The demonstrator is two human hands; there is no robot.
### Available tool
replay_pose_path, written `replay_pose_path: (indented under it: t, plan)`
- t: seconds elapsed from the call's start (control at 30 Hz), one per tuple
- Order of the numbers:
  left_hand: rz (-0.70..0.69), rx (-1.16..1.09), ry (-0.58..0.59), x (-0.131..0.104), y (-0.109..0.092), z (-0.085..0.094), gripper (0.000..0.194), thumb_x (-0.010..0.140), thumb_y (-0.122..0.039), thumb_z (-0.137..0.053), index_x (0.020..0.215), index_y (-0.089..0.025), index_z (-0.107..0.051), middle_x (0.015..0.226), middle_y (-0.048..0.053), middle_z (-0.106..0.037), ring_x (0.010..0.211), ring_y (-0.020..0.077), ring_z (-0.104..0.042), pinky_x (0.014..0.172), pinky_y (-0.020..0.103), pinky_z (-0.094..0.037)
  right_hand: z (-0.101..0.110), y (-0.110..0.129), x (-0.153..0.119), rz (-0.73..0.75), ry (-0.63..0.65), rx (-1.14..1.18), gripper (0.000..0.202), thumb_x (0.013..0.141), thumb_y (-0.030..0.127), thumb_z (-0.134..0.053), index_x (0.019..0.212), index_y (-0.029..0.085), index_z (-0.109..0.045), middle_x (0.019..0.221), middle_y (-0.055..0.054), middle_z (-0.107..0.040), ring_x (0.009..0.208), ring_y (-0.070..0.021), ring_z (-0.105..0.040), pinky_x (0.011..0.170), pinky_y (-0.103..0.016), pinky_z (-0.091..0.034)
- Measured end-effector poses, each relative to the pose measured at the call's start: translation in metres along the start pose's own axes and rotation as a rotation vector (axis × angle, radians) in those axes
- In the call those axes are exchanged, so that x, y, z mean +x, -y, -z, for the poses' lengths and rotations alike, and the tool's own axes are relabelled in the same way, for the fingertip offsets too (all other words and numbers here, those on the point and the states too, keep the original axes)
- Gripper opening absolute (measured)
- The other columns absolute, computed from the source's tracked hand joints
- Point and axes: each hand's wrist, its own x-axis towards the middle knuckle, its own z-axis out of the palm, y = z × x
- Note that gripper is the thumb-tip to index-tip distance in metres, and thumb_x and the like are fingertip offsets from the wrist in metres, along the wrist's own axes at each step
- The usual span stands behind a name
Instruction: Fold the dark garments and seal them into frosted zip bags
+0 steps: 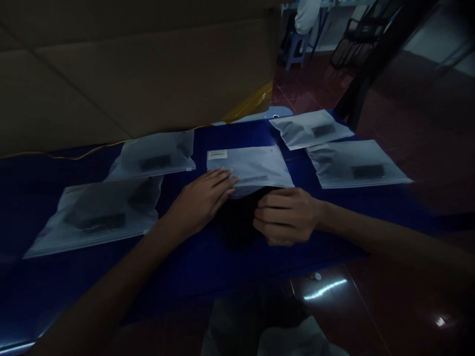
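Observation:
A frosted zip bag (256, 160) with a small white label at its upper left lies on the blue table in front of me. Its near edge gapes, and a dark, soft-looking item (239, 217) shows at that mouth; the gloom hides its outline. My left hand (202, 198) rests with fingers stretched out over the bag's left side and near edge. Beside the bag's near right corner, my right hand (285, 215) is closed, its fingers curled at the dark item's edge. What lies inside that grip is hidden.
More frosted bags lie at left, one nearer (96, 212) and one farther (154, 153); two overlap at right, an upper (308, 128) and a lower (356, 163). A large cardboard box (148, 84) stands behind the table (208, 267). Beyond, a person (307, 17) sits on a stool.

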Motion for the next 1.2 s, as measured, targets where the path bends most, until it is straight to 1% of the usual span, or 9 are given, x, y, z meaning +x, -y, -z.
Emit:
replay_pose_path:
  t: [0.17,0.3,0.43,0.5,0.63,0.73,0.97,1.1,1.2]
  plan:
    - [0.058,0.077,0.061,0.001,0.009,-0.01,0.065,0.112,-0.054,-0.038,0.163,-0.013,-0.042,0.171,0.02,-0.037,0.16,0.0395,-0.032,0.126,0.061,-0.037,0.004,0.007,0.006,-0.073,0.14,0.118,0.017,0.096,0.018,-0.059,0.097,0.013,-0.075,0.088,-0.007,-0.073,0.083,-0.0187,-0.067,0.071,-0.031,-0.058]
    - [0.108,0.134,-0.106,0.003,0.012,-0.013,0.049,0.113,-0.029,-0.036,0.154,-0.009,-0.053,0.161,0.021,-0.051,0.153,0.0368,-0.046,0.12,0.057,-0.047,0.005,0.003,0.005,-0.203,0.236,0.077,0.016,0.092,0.016,-0.06,0.101,0.012,-0.073,0.104,-0.012,-0.074,0.108,-0.0266,-0.067,0.089,-0.039,-0.06]
    - [0.163,0.178,-0.233,0.001,0.01,-0.007,0.04,0.108,-0.02,-0.044,0.142,-0.018,-0.065,0.141,0.013,-0.071,0.125,0.0325,-0.071,0.097,0.048,-0.063,0.006,-0.001,0.005,-0.351,0.372,-0.094,0.02,0.096,0.013,-0.058,0.111,0.008,-0.071,0.111,-0.015,-0.075,0.101,-0.0256,-0.07,0.086,-0.037,-0.062]
    - [0.141,0.151,-0.212,-0.001,0.011,-0.005,0.041,0.106,-0.015,-0.044,0.139,-0.02,-0.067,0.134,0.01,-0.075,0.118,0.0296,-0.075,0.095,0.045,-0.065,0.007,-0.002,0.004,-0.411,0.363,-0.069,0.02,0.098,0.018,-0.06,0.112,0.008,-0.07,0.112,-0.015,-0.075,0.1,-0.0255,-0.071,0.083,-0.037,-0.062]
    - [0.093,0.081,-0.148,-0.002,0.014,-0.008,0.052,0.1,-0.01,-0.04,0.147,-0.016,-0.061,0.146,0.012,-0.068,0.133,0.0287,-0.067,0.108,0.049,-0.06,0.009,-0.005,0.0,-0.535,0.274,0.152,0.032,0.099,0.04,-0.064,0.113,0.012,-0.07,0.118,-0.016,-0.072,0.113,-0.03,-0.068,0.095,-0.047,-0.06]
    - [0.082,0.021,-0.121,0.0,0.016,-0.011,0.056,0.102,-0.015,-0.037,0.156,-0.014,-0.051,0.157,0.014,-0.058,0.145,0.0276,-0.058,0.118,0.052,-0.052,0.012,-0.008,-0.002,-0.611,0.276,0.22,0.027,0.098,0.034,-0.063,0.116,0.015,-0.069,0.128,-0.017,-0.069,0.122,-0.031,-0.066,0.099,-0.05,-0.058]
    - [0.123,-0.196,-0.237,-0.001,-0.001,0.003,0.055,0.113,-0.036,-0.032,0.166,-0.022,-0.035,0.161,0.01,-0.055,0.152,0.0246,-0.049,0.129,0.052,-0.036,0.01,-0.009,-0.003,-0.619,0.234,0.146,0.015,0.1,0.023,-0.061,0.108,0.014,-0.07,0.115,-0.012,-0.077,0.1,-0.0232,-0.075,0.086,-0.037,-0.062]
    - [0.02,-0.297,-0.173,0.0,-0.014,0.009,0.089,0.104,-0.065,-0.051,0.173,-0.027,-0.007,0.167,0.014,-0.045,0.154,0.0346,-0.045,0.128,0.061,-0.033,0.014,-0.01,0.002,-0.749,0.146,0.108,0.016,0.104,0.023,-0.058,0.1,0.014,-0.071,0.089,-0.005,-0.077,0.073,-0.0156,-0.072,0.064,-0.026,-0.054]
    - [-0.008,-0.259,-0.094,0.001,-0.018,0.004,0.114,0.096,-0.058,-0.068,0.171,-0.027,0.012,0.174,0.019,-0.029,0.157,0.0399,-0.037,0.127,0.068,-0.028,0.021,-0.016,0.005,-1.006,0.08,0.215,0.02,0.104,0.029,-0.059,0.091,0.018,-0.07,0.073,0.002,-0.071,0.058,-0.0115,-0.062,0.055,-0.024,-0.045]
